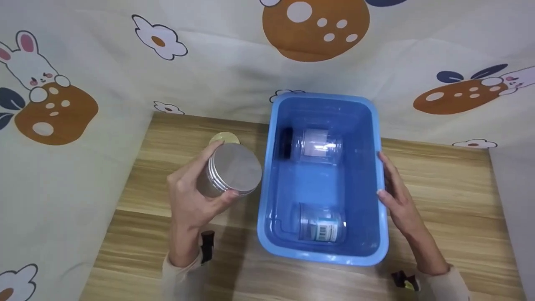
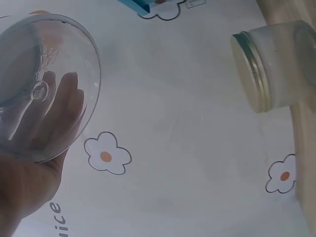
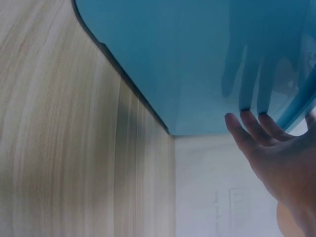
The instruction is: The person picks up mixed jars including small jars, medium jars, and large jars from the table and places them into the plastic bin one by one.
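My left hand [image 1: 188,200] grips a clear plastic jar with a silver screw lid [image 1: 237,168], raised over the table just left of the blue bin. In the left wrist view the clear base of this jar [image 2: 74,37] shows, with fingers visible through it. At the bin's right side, my right hand [image 1: 399,198] holds the rim of the blue plastic bin [image 1: 379,175], thumb at the rim and fingertips against the outer wall. Inside lie a clear jar with a dark lid [image 1: 317,146] and, nearer me, a clear jar with a barcode label [image 1: 322,225], both on their sides.
Behind my left hand, a jar with a gold lid [image 1: 225,137] stands on the wood-grain table [image 1: 138,234]. A pale cloth printed with rabbits and flowers [image 1: 217,62] rises behind the table and along its sides.
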Motion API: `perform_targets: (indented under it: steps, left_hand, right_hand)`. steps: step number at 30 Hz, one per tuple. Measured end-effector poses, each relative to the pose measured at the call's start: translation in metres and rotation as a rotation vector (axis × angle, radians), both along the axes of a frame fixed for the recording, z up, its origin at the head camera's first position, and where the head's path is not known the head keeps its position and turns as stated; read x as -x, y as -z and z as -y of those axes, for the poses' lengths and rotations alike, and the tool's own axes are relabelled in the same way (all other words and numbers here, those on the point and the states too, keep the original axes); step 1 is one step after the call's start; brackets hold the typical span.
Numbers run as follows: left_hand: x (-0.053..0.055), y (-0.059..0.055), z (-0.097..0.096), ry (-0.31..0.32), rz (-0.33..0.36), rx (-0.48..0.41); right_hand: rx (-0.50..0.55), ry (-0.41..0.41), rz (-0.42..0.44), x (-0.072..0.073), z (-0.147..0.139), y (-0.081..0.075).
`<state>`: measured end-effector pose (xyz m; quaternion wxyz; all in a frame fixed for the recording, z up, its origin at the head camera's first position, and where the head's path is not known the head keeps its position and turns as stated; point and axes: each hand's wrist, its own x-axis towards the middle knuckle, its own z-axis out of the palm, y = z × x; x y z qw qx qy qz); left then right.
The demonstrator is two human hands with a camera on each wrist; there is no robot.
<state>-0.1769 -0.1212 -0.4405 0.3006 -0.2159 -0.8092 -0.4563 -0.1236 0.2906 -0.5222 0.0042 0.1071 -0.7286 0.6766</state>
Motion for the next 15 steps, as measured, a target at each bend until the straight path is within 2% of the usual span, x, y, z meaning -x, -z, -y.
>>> perform_targets:
  steps: [4,8,15]
  left_hand:
    - [0.004,-0.010,-0.006,0.025,0.001,0.006]
    - [0.008,-0.017,-0.015,0.077,-0.009,0.016]
    - [0.012,-0.027,-0.030,0.145,-0.016,0.072]
  right_hand:
    - [-0.001,0.016,0.021,0.001,0.002,-0.001]
    - [0.001,0.033,0.032,-0.001,0.001,-0.001]
    - [0.001,0.031,0.034,-0.002,0.001,-0.001]
